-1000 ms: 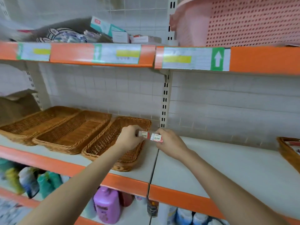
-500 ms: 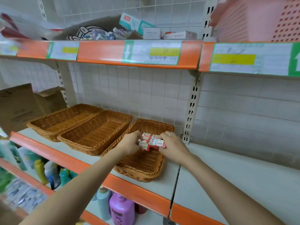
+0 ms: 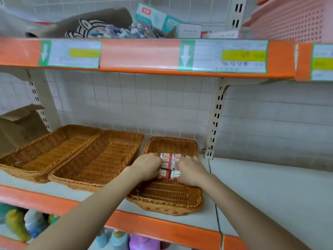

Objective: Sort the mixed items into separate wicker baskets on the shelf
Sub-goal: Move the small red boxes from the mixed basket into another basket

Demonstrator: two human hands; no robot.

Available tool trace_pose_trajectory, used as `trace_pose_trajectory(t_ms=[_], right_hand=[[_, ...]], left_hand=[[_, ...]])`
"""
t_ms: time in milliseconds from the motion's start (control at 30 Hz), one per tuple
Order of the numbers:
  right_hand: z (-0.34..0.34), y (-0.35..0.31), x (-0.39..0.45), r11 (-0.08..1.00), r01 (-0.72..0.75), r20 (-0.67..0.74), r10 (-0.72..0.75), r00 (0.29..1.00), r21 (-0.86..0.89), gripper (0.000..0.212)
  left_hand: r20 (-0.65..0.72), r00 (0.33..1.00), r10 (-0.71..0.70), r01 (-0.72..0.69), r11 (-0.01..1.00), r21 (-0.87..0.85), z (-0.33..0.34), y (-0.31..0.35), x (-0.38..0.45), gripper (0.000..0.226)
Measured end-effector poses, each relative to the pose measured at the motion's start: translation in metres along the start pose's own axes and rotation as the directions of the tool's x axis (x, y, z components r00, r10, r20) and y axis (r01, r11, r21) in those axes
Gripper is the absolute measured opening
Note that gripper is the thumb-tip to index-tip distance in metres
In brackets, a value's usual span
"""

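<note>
We have both hands in the right basket [image 3: 173,204], left hand [image 3: 146,166] and right hand [image 3: 191,173] grasping the stack of small boxes [image 3: 169,166] between them. Let go unevenly and the stack could topple. Two more baskets [image 3: 72,156] sit left on the white shelf [image 3: 270,195], tiled wall [image 3: 144,101] behind.

We hold a cluster of small red-and-white boxes [image 3: 169,165] between our left hand [image 3: 147,166] and right hand [image 3: 191,171], fingers [image 3: 187,159] curled against them from either side, over the right basket [image 3: 169,204]. Beyond our fingers that basket's far end shows bare weave. Left of our fingers lie the middle basket [image 3: 100,159] and left basket [image 3: 48,150], touching side by side on the shelf [image 3: 270,195]. Above, mixed items [image 3: 126,27] are heaped on the upper shelf [image 3: 140,55].
</note>
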State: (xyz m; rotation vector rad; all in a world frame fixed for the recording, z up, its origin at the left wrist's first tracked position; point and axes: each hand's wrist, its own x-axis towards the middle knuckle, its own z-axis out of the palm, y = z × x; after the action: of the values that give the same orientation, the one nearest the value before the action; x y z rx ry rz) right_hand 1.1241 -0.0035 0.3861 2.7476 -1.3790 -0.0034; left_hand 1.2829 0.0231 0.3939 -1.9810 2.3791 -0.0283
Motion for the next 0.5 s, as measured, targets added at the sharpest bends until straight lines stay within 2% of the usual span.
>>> trace_pose_trajectory(t_ms=[100,233,367,500], right_hand=[[0.004,-0.004,0.002,0.998,-0.027,0.093,0.032,0.995,-0.051,0.030],[0.006,-0.004,0.004,0.997,-0.057,0.119,0.064,0.991,-0.061,0.027],[0.004,-0.004,0.004,0.998,-0.067,0.092,0.069,0.993,-0.018,0.026],[0.002,-0.001,0.003,0.997,-0.077,0.011,0.077,0.997,0.025,0.034]], left_hand=[[0.027,0.997,0.079,-0.081,0.994,0.072,0.006,-0.012,0.004,0.033],[0.001,0.987,0.160,-0.160,0.983,0.090,0.010,-0.019,0.006,0.030],[-0.054,0.986,0.161,-0.157,0.985,0.073,0.011,-0.019,0.011,0.029],[-0.103,0.985,0.135,-0.131,0.990,0.044,0.013,-0.016,0.015,0.030]])
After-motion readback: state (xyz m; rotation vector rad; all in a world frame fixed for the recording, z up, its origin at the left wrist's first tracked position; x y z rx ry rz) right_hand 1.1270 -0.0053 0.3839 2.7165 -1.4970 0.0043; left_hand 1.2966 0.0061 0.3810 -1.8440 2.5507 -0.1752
